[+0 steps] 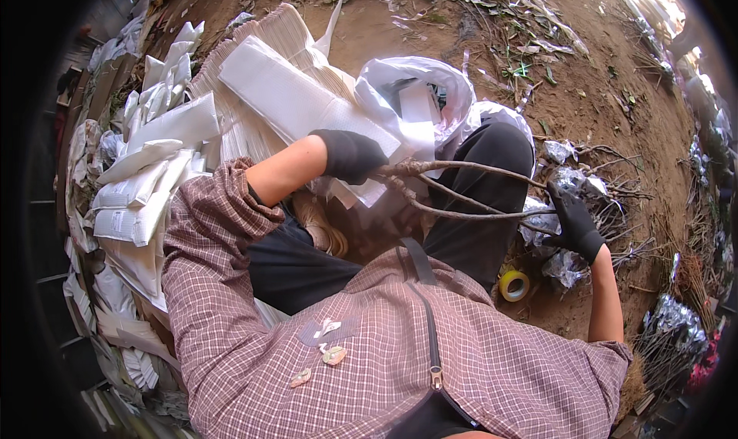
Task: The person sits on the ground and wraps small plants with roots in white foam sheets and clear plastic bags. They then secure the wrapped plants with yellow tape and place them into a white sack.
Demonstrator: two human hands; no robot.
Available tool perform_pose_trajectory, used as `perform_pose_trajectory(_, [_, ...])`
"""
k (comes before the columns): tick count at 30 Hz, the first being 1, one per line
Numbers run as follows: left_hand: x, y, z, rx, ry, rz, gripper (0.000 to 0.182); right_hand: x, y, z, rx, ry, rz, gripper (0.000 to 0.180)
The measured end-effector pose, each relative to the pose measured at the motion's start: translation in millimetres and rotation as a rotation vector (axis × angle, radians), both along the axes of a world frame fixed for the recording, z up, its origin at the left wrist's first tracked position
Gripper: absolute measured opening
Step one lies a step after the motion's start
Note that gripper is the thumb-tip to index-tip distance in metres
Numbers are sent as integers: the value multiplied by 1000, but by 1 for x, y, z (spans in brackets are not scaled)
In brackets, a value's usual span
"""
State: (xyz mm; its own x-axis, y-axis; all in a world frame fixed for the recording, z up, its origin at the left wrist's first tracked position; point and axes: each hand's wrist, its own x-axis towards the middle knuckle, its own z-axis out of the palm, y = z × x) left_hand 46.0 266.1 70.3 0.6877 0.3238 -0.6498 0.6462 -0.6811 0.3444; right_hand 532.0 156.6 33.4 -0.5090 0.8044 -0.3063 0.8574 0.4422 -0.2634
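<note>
My left hand point(353, 156), in a black glove, is closed around the thick, knobbly base of a bare branched woody stem point(473, 167). The stem's several thin branches run to the right across my raised knee. My right hand point(573, 220), gloved in black too, holds those branches near their far ends. Beyond the stem stands an open white plastic bag point(375, 84) with pale strips in it. A long white padded sheet point(300, 93) lies just past my left hand, on a stack of folded paper sheets point(282, 29).
White padded packets point(130, 223) are piled at the left. A yellow tape roll point(514, 285) lies on the soil by my knee. Foil-wrapped root bundles point(568, 266) with bare stems lie at the right, another foil bundle point(674, 323) at the lower right. Leaf litter point(519, 64) covers ground farther off.
</note>
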Motion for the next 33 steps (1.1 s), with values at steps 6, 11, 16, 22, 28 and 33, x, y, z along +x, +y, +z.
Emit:
perform_pose_trajectory(6, [-19, 12, 24, 532, -633, 167, 56, 11, -38, -18, 38, 177, -199, 65])
perform_pose_trajectory(11, [-95, -29, -42, 974, -1617, 1535, 27, 3, -100, -12, 21, 260, -398, 49])
perform_pose_trajectory(16, [-45, -76, -173, 1010, -616, 1272, 33, 0, -127, 7, -128, 320, -596, 52])
perform_pose_trajectory(22, [-13, -65, -198, 920, -162, 967, 44, 15, -153, 35, -2, 400, -562, 53])
perform_pose_trajectory(28, [-63, -21, -151, 882, -642, 1227, 19, 13, -172, 48, -68, 302, -603, 50])
perform_pose_trajectory(33, [-71, -24, -143, 769, -581, 1043, 20, -20, -178, 51, -174, 384, -685, 45])
